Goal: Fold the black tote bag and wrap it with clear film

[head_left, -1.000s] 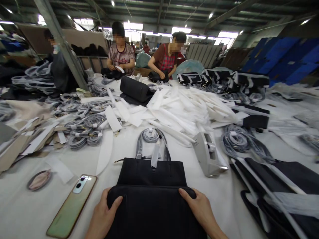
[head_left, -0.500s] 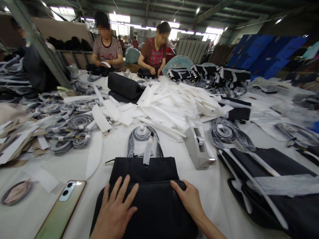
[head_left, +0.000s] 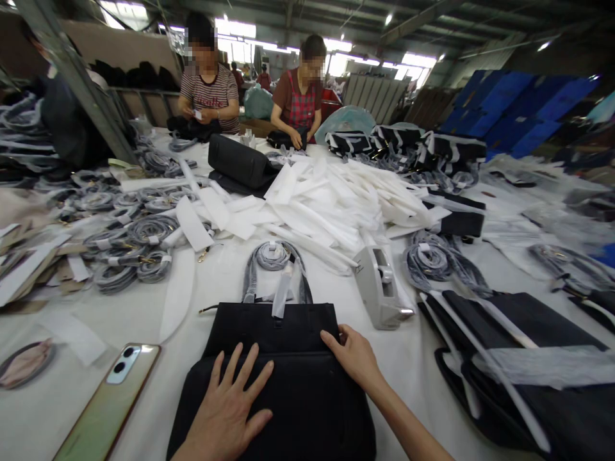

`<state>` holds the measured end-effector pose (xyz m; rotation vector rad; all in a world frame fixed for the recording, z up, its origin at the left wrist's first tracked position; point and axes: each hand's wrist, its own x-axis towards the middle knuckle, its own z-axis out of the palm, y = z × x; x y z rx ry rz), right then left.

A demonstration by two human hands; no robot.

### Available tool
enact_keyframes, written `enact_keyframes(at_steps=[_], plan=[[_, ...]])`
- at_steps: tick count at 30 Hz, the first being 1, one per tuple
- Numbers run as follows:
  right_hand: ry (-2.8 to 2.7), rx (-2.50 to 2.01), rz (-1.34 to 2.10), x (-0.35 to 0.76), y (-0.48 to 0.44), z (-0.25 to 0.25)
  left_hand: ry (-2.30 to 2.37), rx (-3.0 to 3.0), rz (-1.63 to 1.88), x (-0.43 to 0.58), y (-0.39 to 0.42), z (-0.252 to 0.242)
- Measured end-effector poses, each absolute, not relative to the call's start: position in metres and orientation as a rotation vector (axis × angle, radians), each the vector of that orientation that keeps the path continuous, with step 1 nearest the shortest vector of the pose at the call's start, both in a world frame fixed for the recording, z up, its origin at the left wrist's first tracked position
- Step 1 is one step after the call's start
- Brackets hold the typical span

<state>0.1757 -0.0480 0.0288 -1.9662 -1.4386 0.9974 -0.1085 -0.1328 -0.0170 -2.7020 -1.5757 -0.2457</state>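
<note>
Left hand [head_left: 229,406] lies spread on the black bag [head_left: 314,410], fingers parted and pointing away from me, with nothing gripped that I can see. From my end of the feed, the right hand [head_left: 353,358] is half curled at the right edge of the upper panel [head_left: 273,333], thumb on its face; the other fingertips are partly hidden, so I cannot tell whether they pinch it. I judge that edge to be the relation that matters: it sits directly against my right hand, while the left rests lower, on the broad body. Of the two, the right is nearer the handles [head_left: 252,275], which lie ahead and to its left, apart from its fingertips. The bag lies flat on the table [head_left: 312,272] just in front of me, its panel and handles pointing away toward the white strips [head_left: 331,211]. Its long axis seems to run left to right, like the panel's far edge, though the near end is cut off. A tape dispenser [head_left: 379,291] stands beyond my right hand.
</note>
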Motion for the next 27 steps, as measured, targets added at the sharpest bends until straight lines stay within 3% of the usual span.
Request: enact_keyframes(at_steps=[3, 8, 15, 20, 24, 27], plan=[[-1.391, -1.796, 1.206, 0.172, -0.023, 0.026, -1.571, -2.724, -0.266, -0.109, -0.132, -0.019], [-1.371, -1.771, 1.224, 0.167, -0.003, 0.016, -1.665, -2.797, -0.248, -0.112, -0.13, -0.015], [-1.636, -2.049, 0.726, 0.16, 0.019, -0.002, -1.81, -2.946, -0.246, -0.115, -0.122, 0.0], [-1.899, -2.183, 0.435, 0.141, 0.012, 0.017, -1.809, -2.952, -0.321, -0.114, -0.124, 0.003], [-2.202, -1.903, -0.011, 0.118, -0.014, 0.04, -1.777, -2.898, -0.358, -0.113, -0.129, -0.001], [-2.391, -1.629, 0.033, 0.098, -0.036, 0.042, -1.736, -2.838, -0.39, -0.113, -0.131, -0.006]])
